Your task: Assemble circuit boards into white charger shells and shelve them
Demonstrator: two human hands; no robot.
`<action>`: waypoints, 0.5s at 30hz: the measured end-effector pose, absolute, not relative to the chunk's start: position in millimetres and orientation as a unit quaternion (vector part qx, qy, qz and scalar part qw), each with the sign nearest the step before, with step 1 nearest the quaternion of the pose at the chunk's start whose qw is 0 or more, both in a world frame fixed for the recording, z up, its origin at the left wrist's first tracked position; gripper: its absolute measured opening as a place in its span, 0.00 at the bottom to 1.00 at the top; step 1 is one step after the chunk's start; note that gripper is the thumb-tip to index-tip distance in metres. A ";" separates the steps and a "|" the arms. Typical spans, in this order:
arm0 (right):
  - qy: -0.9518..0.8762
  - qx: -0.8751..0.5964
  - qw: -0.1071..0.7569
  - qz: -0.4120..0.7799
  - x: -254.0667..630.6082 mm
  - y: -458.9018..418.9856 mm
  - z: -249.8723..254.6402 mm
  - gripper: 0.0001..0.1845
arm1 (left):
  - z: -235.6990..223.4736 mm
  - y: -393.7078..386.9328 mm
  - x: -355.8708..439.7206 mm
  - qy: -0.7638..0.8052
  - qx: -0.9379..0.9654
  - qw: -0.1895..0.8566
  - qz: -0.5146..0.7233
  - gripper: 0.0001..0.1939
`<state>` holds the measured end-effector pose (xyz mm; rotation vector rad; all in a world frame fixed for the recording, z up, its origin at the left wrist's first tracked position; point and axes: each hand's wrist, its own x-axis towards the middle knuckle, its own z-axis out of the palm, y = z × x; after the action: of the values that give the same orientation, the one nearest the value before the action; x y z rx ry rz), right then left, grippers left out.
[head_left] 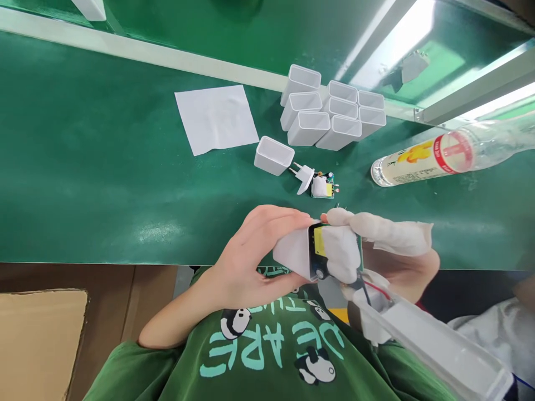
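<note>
My left hand (254, 250) is closed around a white plastic housing (292, 253). A circuit board (321, 248) with a yellow-wrapped part and a white padded lump sits at the housing's open end, partly sticking out. Gripping the board's other end is my right hand (388, 253), with white covers on several fingers. Red and dark wires run from the board to a long white plastic piece (443, 345) slanting down to the right. Beyond my hands lie another small circuit board (322, 186), a white plug piece with pins (304, 177) and a white open housing (273, 156).
Several white open housings (308, 129) stand grouped at the back of the green table (104, 167). A white sheet of paper (217, 120) lies left of them. On the right a clear bottle with a label (422, 159) lies on its side. Cardboard (37, 340) is at lower left.
</note>
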<state>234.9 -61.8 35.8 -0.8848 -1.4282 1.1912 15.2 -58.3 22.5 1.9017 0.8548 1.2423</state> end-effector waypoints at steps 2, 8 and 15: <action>-0.631 -0.353 0.514 0.462 233.7 -61.7 37.8 0.35 | 22.2 -58.4 15.1 0.335 0.729 0.356 0.479 0.32; -0.632 -0.381 0.505 0.447 231.9 -62.7 42.6 0.34 | 18.8 -56.2 13.0 0.316 0.723 0.376 0.486 0.34; -0.617 -0.377 0.511 0.464 230.3 -63.1 43.6 0.34 | 21.7 -58.3 14.6 0.326 0.723 0.364 0.488 0.34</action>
<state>230.3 -63.1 43.6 -0.9079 -1.4856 1.1173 14.6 -58.3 21.7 1.8609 0.8393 1.2564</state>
